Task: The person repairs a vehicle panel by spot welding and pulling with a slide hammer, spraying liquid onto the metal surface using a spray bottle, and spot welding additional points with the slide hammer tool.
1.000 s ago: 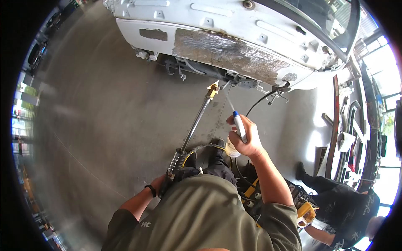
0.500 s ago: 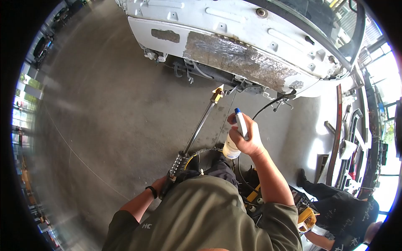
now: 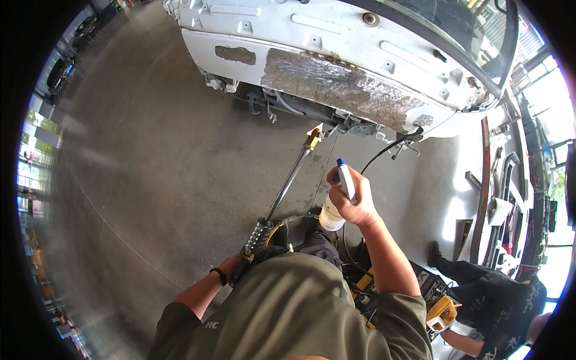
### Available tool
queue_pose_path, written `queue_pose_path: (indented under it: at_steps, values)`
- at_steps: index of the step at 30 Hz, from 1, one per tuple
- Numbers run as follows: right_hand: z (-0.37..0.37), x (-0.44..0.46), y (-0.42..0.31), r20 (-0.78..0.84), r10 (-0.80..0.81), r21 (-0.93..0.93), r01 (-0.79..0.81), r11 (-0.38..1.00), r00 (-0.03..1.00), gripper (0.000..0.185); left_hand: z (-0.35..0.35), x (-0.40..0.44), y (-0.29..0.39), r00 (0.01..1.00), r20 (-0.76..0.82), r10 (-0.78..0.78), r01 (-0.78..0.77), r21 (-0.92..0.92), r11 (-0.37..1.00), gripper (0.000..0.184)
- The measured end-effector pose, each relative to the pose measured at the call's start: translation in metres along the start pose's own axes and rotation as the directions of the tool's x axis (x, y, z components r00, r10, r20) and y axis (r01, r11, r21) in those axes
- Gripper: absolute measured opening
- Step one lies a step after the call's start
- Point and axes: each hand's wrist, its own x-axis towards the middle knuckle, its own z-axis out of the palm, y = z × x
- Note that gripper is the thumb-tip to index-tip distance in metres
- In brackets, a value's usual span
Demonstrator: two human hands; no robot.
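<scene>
My right hand [image 3: 355, 201] is wrapped around the neck of a spray bottle [image 3: 331, 215], which has a white-and-blue trigger head and a pale see-through body. Low on the left, my left hand [image 3: 229, 265] is closed on the dark grip of a slide-hammer dent puller [image 3: 288, 183]; its fingers are partly hidden by the tool and my shirt. The puller's bright shaft slants up to a brass-coloured tip near the underside of a white vehicle panel [image 3: 240, 36]. A wide patch of bare, scuffed metal [image 3: 336, 78] crosses that panel.
A black hose [image 3: 384, 150] hangs from the vehicle's lower right edge. Beside my right arm stands equipment with a yellow part [image 3: 443, 313]. Another person in dark clothes [image 3: 504, 300] bends at the lower right. Long metal parts [image 3: 482, 192] lie along the right side.
The view has shifted very slightly. My right hand and the spray bottle sit marginally lower; both hands keep their grips.
</scene>
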Motion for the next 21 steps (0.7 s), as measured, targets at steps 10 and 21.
queue_pose_path:
  at_steps: [10, 21]
  values:
    - [-0.006, -0.009, 0.002, -0.003, -0.005, 0.010, 0.005, 1.000, 1.000, 0.021, 0.003, -0.012, 0.031, 0.998, -0.057, 0.027, -0.031, -0.069, 0.997, 0.041]
    - [-0.009, -0.020, 0.006, 0.002, 0.031, 0.017, -0.031, 0.999, 1.000, 0.018, 0.007, -0.011, 0.025, 0.991, -0.061, 0.120, -0.111, 0.131, 0.985, 0.043]
